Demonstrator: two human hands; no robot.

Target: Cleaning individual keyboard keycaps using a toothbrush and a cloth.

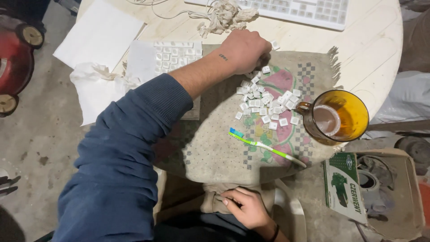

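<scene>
Left hand [244, 50] fisted over white keycaps [268, 102] on cloth [215, 143]; contents unclear. Right hand [246, 207] pinches cloth edge at 6 o'clock. Toothbrush [266, 147] near.

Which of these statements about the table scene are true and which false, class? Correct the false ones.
1. The left hand rests at the key caps on the cloth. True.
2. The toothbrush lies inside the mug. False: it lies on the cloth, beside the mug.
3. The right hand grips the cloth's near edge. True.
4. The mug is empty. False: it holds a brownish liquid.
5. The keyboard lies at the table's far side. True.
</scene>
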